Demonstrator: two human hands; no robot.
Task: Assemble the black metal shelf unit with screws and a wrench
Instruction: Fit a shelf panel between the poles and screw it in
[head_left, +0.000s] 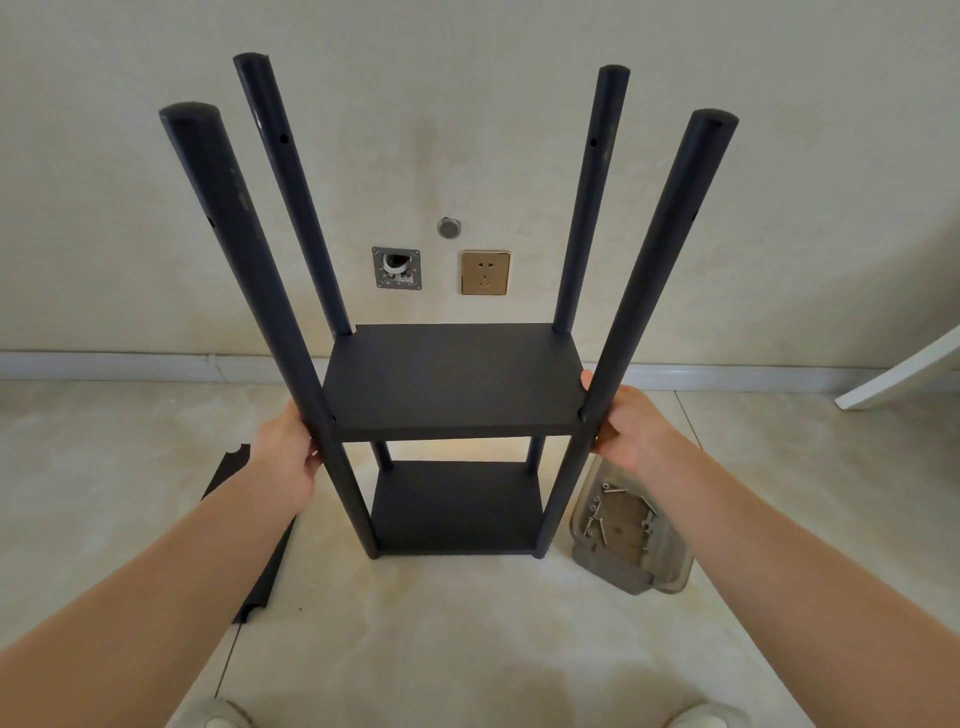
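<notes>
A half-built black shelf unit (452, 395) stands upright on the tiled floor (467, 623) in the middle of the frame, close to a pale wall. Four round posts rise and splay toward the top of the frame. Two flat shelves are already on: a lower shelf (457, 504) near the floor and a middle shelf (452, 379) above it. The post tops are bare, with small holes showing near them, so a further shelf seems still to come.

The left hand (288, 452) grips the near left post (249, 280) just at the level of the middle shelf, fingers curled round it. The right hand (623, 426) does the same on the near right post (654, 280), thumb showing on the inner side.

At lower right, just beside the unit, a clear plastic tray (631, 540) lies on the floor with loose screws (597, 519) in it. No wrench can be made out for certain. At lower left a flat black panel (254, 545) lies on the floor, partly hidden behind the left forearm; it is probably the remaining shelf.

The step in hand looks like steadying or squaring the frame. To do it well, keep both grips level, press the posts evenly so all four feet sit flat, and avoid knocking the tray.
</notes>
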